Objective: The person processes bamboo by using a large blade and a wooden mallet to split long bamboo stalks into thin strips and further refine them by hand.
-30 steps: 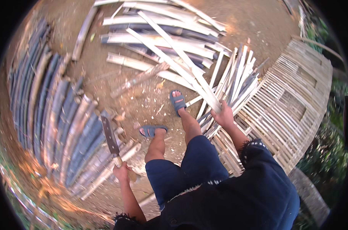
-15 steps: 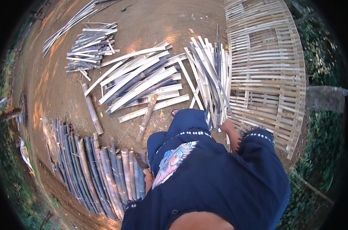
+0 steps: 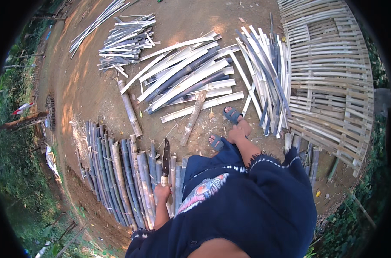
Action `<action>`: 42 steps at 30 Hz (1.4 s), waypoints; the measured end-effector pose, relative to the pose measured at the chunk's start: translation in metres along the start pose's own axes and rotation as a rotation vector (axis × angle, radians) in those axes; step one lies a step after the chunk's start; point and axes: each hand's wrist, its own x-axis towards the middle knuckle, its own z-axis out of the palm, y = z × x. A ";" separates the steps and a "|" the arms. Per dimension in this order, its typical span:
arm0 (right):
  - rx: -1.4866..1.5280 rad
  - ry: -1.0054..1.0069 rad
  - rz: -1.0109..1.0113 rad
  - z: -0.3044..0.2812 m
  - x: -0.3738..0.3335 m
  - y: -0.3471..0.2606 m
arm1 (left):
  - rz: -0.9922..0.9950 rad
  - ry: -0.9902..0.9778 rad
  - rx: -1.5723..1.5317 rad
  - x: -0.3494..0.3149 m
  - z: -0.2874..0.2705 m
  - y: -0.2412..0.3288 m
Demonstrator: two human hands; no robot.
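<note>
Left hand (image 3: 163, 192): clenched around the pale handle of the knife (image 3: 166, 162), low at the left of the body
Knife: points upward from the left fist, dark blade uppermost, seen against the right end of the pole row (image 3: 118, 172)
Right hand (image 3: 236, 134): hangs in front of the right leg, near the sandals (image 3: 233, 115); cannot tell released from clenched, nor touching the leg from apart
Sandals: grey-blue, worn on both feet, planted on the brown ground (image 3: 92, 99)
Pole row: lies side by side toward the ground's lower left corner
Middle pile of split strips (image 3: 191, 86): lies ahead of the feet, pale inner faces showing
Short log (image 3: 194, 116): lies at the middle pile's near edge
Lone pole (image 3: 129, 109): lies between middle pile and pole row
Strip bundle (image 3: 268, 77): lies along the left edge of the slatted rack (image 3: 333, 77)
Slatted rack: spreads along the ground's right edge
Small pile (image 3: 129, 41): sits toward the ground's upper left corner, beside thin sticks (image 3: 96, 23)
</note>
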 end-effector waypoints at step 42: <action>-0.535 0.734 -0.799 0.114 0.525 -0.130 | -0.686 0.092 -1.527 0.222 0.434 0.186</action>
